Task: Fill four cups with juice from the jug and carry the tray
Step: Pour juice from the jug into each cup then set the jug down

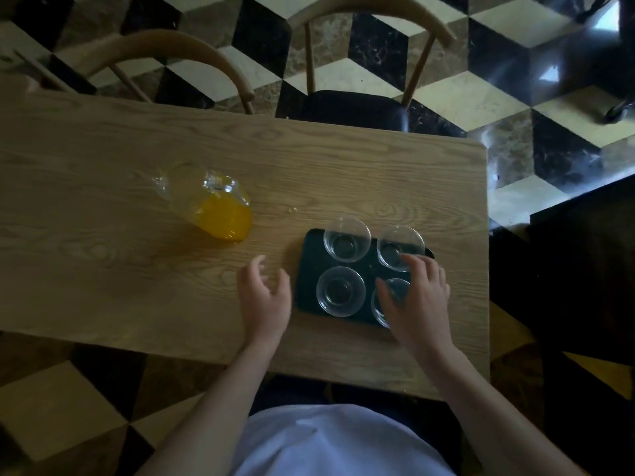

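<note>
While the jug [220, 207] is sitting on the wooden worktop [103, 173] off to the left, about half full of orange juice, nothing is being poured yet. All four clear cups are being kept on the black tray [307, 269], which is lying near the right end of the worktop, and all four are looking empty. The far-left cup [347, 243] and near-left cup [341, 291] are being left alone.

The right hand [417, 293] is being held over the right side of the tray: the far-right cup [400, 247] is being touched at its near rim by the fingertips [407, 258], while the near-right cup [390, 300] is being partly covered by the palm and thumb. The grip there is spread and loose, fingers fanned out, nothing really being clasped as far as can be told.

The left hand [264, 293] is being hovered just left of the tray, between it and the jug, with the fingers loosely curled and nothing being held. Whether it's actually being rested on the wood can't be told from this angle.

Two wooden chairs are being kept tucked at the far side, the left chair [161, 60] and the right chair [371, 15], over a cube-pattern floor [515, 97]. A white shirt [340, 441] is being seen at the bottom.
</note>
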`<move>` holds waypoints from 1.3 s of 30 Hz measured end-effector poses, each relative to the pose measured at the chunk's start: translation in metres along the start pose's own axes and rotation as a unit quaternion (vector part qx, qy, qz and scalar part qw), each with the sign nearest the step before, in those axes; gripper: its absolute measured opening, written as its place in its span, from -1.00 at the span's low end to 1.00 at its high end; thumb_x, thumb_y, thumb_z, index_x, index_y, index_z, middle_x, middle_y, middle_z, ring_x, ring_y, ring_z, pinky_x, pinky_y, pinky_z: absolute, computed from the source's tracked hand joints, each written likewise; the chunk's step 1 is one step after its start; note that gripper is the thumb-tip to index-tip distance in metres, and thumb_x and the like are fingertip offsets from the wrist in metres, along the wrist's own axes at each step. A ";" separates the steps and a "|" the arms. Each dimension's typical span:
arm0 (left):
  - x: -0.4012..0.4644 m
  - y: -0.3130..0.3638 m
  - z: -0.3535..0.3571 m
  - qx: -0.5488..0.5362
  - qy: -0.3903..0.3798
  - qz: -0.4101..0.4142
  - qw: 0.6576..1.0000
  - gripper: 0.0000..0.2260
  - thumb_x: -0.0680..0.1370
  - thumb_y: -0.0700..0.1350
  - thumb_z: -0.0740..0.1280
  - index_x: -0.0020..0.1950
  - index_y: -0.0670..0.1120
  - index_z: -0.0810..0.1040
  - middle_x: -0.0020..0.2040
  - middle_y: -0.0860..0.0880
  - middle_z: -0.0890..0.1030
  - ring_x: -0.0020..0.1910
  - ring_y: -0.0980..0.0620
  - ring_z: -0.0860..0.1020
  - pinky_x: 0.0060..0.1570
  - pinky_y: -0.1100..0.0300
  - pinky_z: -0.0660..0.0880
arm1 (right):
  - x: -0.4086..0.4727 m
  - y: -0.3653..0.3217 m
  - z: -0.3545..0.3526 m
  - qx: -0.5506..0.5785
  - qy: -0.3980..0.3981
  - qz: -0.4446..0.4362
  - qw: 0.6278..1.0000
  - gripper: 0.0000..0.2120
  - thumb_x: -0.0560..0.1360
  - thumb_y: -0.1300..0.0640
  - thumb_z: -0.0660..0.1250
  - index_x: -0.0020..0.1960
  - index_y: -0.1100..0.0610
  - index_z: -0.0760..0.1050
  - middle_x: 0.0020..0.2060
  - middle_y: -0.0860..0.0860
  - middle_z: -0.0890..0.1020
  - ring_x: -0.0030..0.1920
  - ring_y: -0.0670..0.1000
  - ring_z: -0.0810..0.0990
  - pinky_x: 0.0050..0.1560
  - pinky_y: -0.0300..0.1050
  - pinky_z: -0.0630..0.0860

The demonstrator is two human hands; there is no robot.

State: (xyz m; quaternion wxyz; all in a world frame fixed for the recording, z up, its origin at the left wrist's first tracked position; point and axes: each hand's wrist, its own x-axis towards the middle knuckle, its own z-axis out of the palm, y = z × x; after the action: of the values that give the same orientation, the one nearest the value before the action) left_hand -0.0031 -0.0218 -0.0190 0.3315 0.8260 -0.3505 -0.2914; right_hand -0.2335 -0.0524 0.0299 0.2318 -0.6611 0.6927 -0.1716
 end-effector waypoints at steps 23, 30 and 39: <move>0.152 -0.021 -0.093 -0.458 -0.011 -0.151 0.876 -0.56 0.59 0.28 0.06 0.05 0.18 0.71 0.21 0.20 0.64 0.38 0.10 0.46 0.28 0.17 0.32 | 0.133 -0.178 0.103 0.211 -0.175 -0.167 0.947 -0.78 0.47 0.09 0.49 0.11 -0.07 0.68 -0.15 -0.32 0.70 -0.03 -0.29 0.67 0.05 -0.36 0.57; 0.161 -0.027 -0.093 -0.464 -0.001 -0.172 0.869 -0.57 0.70 0.01 0.03 0.41 -0.16 0.50 0.13 -0.05 0.71 0.07 0.19 0.65 0.10 0.23 0.51 | 0.126 -0.189 0.114 0.214 -0.106 -0.195 0.951 -0.79 0.51 0.03 0.42 0.14 0.00 0.58 -0.16 0.07 0.73 -0.16 0.15 0.70 -0.11 0.14 0.64; 0.166 -0.002 -0.100 -0.423 -0.033 -0.146 0.894 -0.63 0.67 -0.02 -0.03 0.29 0.04 0.52 0.17 0.10 0.64 0.13 0.25 0.59 0.06 0.25 0.41 | 0.119 -0.203 0.098 0.154 -0.028 -0.235 0.959 -0.84 0.54 0.13 0.41 -0.17 0.19 0.59 -0.45 -0.01 0.57 -0.45 0.04 0.49 -0.36 0.02 0.51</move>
State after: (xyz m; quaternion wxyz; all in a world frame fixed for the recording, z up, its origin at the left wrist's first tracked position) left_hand 0.1661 -0.1142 -0.0010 0.5914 0.6395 -0.0802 -0.4845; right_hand -0.0123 -0.1781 0.0480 0.3037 -0.7659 0.4763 -0.3071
